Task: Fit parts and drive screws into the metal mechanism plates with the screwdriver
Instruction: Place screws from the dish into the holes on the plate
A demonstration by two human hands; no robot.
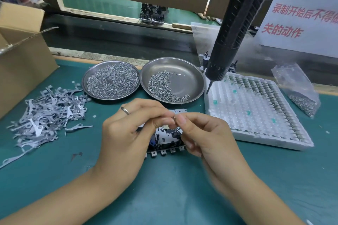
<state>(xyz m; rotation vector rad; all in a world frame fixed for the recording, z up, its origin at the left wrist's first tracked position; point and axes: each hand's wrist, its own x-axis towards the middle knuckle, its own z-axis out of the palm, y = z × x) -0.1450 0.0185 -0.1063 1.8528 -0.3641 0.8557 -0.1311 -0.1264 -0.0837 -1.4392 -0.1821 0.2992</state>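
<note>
A factory assembly station, plainly. Green-matted table (54, 160) set against a dark conveyor belt (113, 36). Black electric screwdriver (236, 29) hanging from above. Two round steel dishes, one (111, 80) heaped with small coiled springs, the other (172, 80) with tiny screws. Loose heap of stamped grey metal levers (47, 113), white foam tray (256, 109) lined with small parts, brown cardboard carton (20, 56), clear plastic bag of screws (300, 91). White notice with red Chinese lettering (300, 16) behind.
</note>
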